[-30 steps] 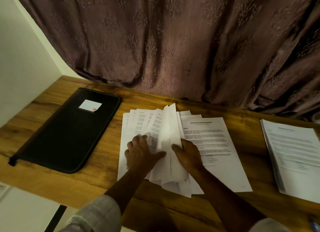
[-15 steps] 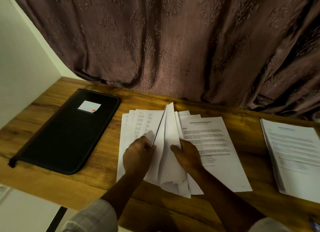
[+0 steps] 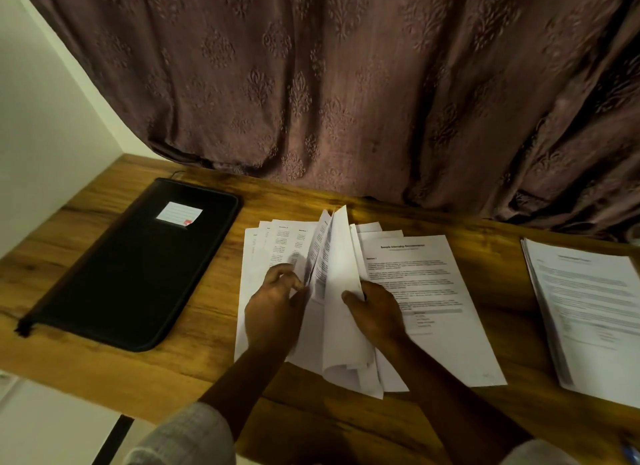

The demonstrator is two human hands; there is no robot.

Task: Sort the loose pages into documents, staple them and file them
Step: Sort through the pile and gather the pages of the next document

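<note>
A fanned pile of loose white printed pages [image 3: 273,246] lies in the middle of the wooden desk [image 3: 214,357]. Several of its pages [image 3: 341,274] stand lifted on edge between my hands. My left hand [image 3: 273,312] pinches the edge of one lifted page with thumb and fingertips. My right hand [image 3: 375,314] grips the lifted bundle from the right, thumb on the near side. A title page [image 3: 426,284] lies flat just right of my right hand. A closed black zip folder [image 3: 131,274] with a white label [image 3: 179,214] lies at the left.
A second neat stack of printed pages [image 3: 588,312] lies at the right edge of the desk. A brown patterned curtain [image 3: 346,83] hangs down to the back of the desk. A white wall [image 3: 41,118] closes the left side. The desk's front edge runs under my forearms.
My left hand has lifted off the flat pages and curled, now pinching a page edge. The lifted pages stand a little more upright. My right hand has barely moved.
</note>
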